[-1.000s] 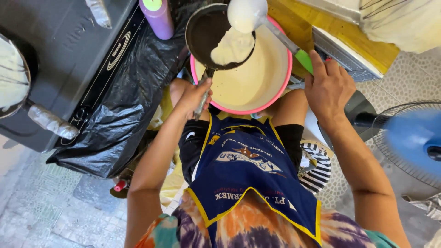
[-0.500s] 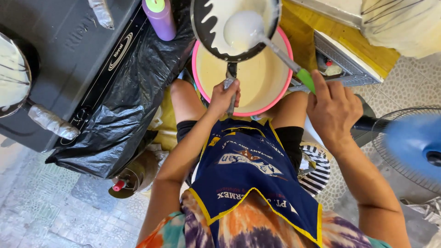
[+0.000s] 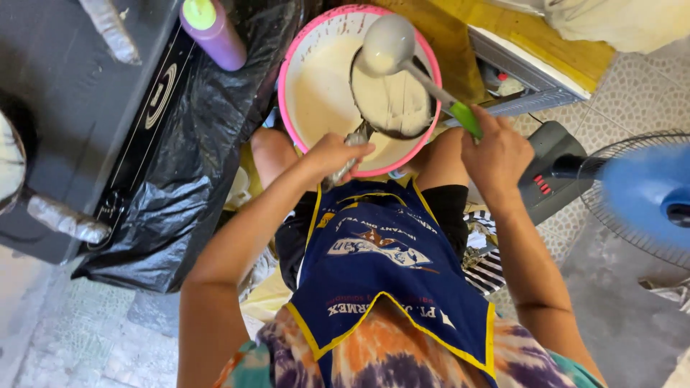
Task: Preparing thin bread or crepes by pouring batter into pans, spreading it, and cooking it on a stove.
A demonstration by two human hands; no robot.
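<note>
Over the pink-rimmed round plastic basin [image 3: 298, 65] of pale batter, your left hand [image 3: 332, 154], clamped on its handle, has lowered the small black pan [image 3: 392, 97] while your right hand [image 3: 496, 154] grips the green-handled ladle [image 3: 388, 43], now emptied.

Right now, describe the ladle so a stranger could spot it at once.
Find the pink-rimmed basin of pale batter. Over it sits a small dark pan; the ladle hangs above that, its round batter-coated bowl on a metal stem with a green grip in the right hand.

Pink-rimmed bowl [image 3: 287, 68] of cream batter, green-handled ladle [image 3: 424, 72], purple bottle [image 3: 213, 32] (upper left), blue yellow-trimmed apron [image 3: 388, 273]
</note>
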